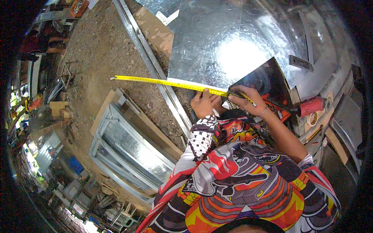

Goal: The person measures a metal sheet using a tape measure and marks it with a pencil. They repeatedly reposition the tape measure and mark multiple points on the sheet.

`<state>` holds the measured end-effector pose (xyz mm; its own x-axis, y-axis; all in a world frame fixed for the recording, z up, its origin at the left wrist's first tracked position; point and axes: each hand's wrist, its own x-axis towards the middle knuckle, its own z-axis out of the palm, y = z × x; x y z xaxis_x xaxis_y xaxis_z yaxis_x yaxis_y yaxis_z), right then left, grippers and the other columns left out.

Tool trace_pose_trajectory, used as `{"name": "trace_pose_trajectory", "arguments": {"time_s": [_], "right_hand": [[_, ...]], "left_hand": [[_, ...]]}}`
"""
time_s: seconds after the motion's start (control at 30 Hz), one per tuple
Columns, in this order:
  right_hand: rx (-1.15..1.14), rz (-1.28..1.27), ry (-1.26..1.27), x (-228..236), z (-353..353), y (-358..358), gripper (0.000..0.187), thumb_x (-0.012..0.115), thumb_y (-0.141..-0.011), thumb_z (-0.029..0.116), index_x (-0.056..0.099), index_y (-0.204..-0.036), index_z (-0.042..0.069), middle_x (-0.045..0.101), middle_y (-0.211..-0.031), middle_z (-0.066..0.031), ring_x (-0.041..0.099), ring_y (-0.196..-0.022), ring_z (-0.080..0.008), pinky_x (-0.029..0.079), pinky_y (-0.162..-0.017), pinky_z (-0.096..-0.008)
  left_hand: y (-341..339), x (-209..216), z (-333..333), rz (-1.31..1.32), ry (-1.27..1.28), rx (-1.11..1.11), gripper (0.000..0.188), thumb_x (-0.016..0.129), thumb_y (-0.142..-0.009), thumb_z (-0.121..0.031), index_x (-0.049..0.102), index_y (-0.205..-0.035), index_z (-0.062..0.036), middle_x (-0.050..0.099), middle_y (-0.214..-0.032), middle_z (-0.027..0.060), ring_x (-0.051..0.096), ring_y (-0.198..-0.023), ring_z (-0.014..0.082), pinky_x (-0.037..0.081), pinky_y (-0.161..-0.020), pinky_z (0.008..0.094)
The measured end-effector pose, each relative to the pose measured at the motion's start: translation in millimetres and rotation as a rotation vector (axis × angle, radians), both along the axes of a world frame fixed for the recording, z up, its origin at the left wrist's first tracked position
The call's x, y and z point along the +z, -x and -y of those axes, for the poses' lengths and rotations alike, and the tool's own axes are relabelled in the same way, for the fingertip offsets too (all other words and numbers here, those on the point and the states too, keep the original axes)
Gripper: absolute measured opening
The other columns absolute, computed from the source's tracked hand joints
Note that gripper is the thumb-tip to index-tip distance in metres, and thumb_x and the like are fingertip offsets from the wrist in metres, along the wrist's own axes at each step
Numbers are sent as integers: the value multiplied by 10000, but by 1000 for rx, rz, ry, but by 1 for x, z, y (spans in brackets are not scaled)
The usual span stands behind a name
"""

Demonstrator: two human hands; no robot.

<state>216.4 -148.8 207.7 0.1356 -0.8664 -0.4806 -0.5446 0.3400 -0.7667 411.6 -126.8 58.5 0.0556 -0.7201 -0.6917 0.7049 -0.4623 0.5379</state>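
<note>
There was 1 yellow tape measure (167,82) and 2 hands. The left hand (204,103) pinched it against the shiny metal sheet (206,42). The right hand (248,100) gripped its near end. It stretched sideways, tip pointing left over the dirt.

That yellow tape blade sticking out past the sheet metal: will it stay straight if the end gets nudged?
Probably not. The tape measure blade runs long and thin, unsupported past the sheet metal, so it likely flexes or buckles. It looks light; a push should swing it easily. Both the left hand and right hand pin it only at one end.
</note>
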Motion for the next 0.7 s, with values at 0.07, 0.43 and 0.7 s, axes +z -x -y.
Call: {"name": "trace_pose_trajectory", "arguments": {"time_s": [0.07, 0.43, 0.7], "right_hand": [[-31, -34, -2, 2, 2, -2, 456, 720, -920, 349, 667, -1198, -8, 728, -1078, -164, 699, -1005, -209, 537, -862, -338], [19, -526, 328, 25, 7, -29, 353, 714, -893, 269, 669, -1149, 31, 684, -1048, -175, 637, -964, -369, 515, -864, -436], [90, -467, 345, 10, 4, -28, 393, 756, -809, 160, 669, -1188, 96, 636, -1174, -157, 599, -1058, -365, 476, -924, -452]], "left_hand": [[0, 9, 4, -13, 1, 1, 268, 557, -999, -73, 540, -1161, 140, 653, -1029, 275, 720, -877, 390, 644, -773, 469], [-7, 45, 25, -118, -108, 12, 262, 541, -996, -68, 553, -1141, 151, 655, -1039, 262, 719, -885, 374, 642, -769, 456], [5, 90, 39, 12, -163, 27, 267, 569, -993, -88, 569, -1127, 143, 666, -1000, 251, 725, -869, 357, 643, -758, 437]]}}
